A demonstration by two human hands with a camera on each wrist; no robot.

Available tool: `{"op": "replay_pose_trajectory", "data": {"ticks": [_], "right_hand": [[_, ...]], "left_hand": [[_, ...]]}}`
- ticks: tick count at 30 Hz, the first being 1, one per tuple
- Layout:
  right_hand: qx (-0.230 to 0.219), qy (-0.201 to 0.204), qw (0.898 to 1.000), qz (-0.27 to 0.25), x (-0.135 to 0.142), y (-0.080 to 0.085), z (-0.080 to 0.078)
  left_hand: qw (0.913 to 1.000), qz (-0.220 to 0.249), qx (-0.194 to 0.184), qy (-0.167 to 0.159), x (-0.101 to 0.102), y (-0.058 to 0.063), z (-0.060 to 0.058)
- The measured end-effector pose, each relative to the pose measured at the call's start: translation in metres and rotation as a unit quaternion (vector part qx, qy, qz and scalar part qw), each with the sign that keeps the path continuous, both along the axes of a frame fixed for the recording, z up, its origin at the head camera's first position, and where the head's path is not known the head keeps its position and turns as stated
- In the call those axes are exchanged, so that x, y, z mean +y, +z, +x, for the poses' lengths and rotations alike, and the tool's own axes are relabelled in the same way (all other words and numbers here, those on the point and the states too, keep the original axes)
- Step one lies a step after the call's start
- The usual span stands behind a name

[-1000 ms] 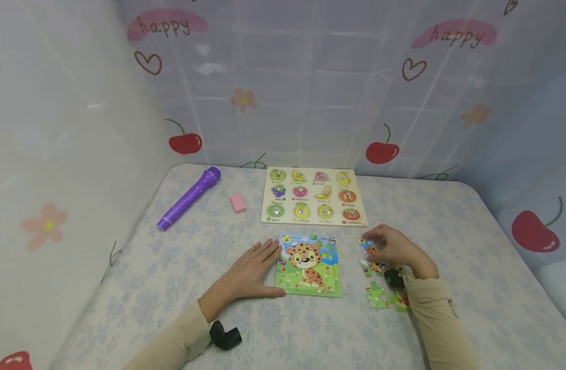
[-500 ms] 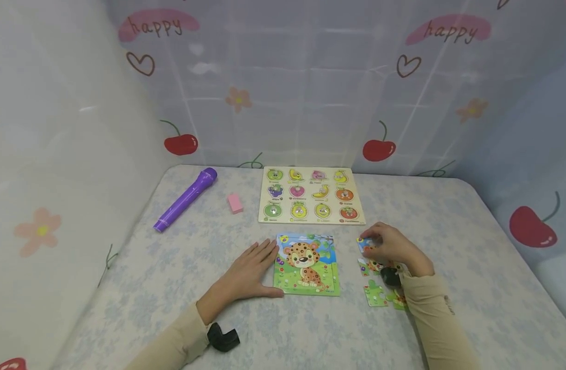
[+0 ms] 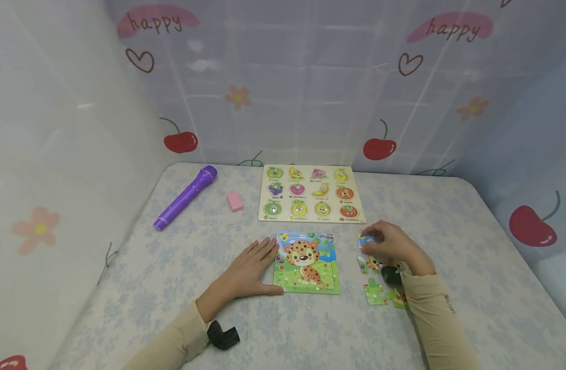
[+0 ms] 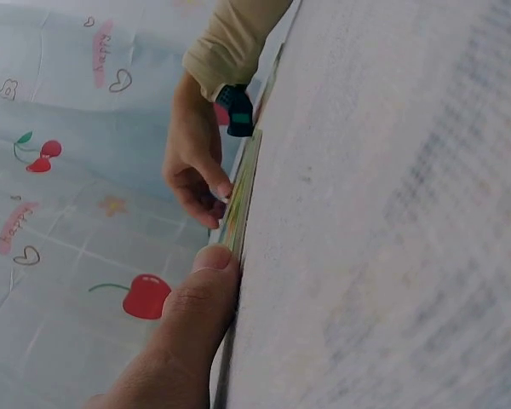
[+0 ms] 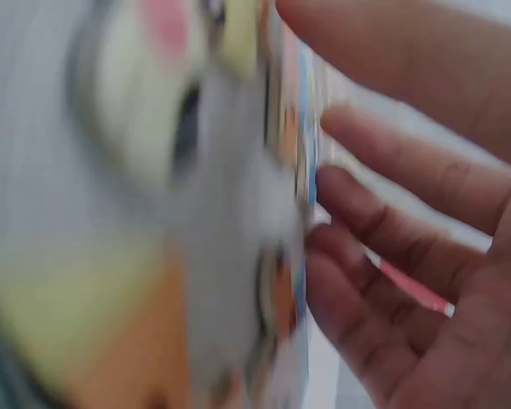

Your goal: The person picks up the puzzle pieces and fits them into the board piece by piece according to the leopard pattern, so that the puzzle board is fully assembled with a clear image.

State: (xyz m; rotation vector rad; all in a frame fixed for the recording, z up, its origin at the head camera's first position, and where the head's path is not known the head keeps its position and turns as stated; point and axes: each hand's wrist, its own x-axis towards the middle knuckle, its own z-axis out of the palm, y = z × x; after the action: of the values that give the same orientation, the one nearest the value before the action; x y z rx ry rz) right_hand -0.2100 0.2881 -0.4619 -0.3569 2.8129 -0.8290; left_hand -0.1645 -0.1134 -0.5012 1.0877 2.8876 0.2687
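A square leopard picture puzzle board (image 3: 306, 263) lies flat in the middle of the table in the head view. My left hand (image 3: 248, 272) rests along its left side with fingers spread, the thumb at the lower left corner. To the right lie several loose jigsaw pieces, among them a green one (image 3: 374, 292). My right hand (image 3: 394, 244) holds a blue-topped jigsaw piece (image 3: 362, 240) on the table between thumb and fingertips, covering part of it. The right wrist view shows the right hand's fingers (image 5: 358, 204) bent at the pieces, which are blurred up close.
Behind the leopard board lies a wooden fruit knob puzzle (image 3: 312, 194). A pink block (image 3: 234, 201) and a purple toy microphone (image 3: 186, 198) lie at the back left. Patterned curtains (image 3: 283, 87) close in the table's back and sides.
The right hand has stayed at the same spot, and the blue-topped piece under it has turned slightly. The left hand keeps its place by the board. The head view has shifted a little.
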Motion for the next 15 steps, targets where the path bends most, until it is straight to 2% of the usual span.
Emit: {"op": "replay_pose_trajectory", "data": {"ticks": [8, 15], "right_hand": [[-0.041, 0.000, 0.999, -0.008, 0.0085, 0.0065, 0.0036], [-0.048, -0.010, 0.999, -0.008, 0.0096, 0.0071, 0.0035]], "left_hand": [[1.0000, 0.002, -0.006, 0.000, -0.0002, -0.0007, -0.0002], [0.9999, 0.009, -0.012, 0.001, -0.0003, -0.0003, 0.0004]]}}
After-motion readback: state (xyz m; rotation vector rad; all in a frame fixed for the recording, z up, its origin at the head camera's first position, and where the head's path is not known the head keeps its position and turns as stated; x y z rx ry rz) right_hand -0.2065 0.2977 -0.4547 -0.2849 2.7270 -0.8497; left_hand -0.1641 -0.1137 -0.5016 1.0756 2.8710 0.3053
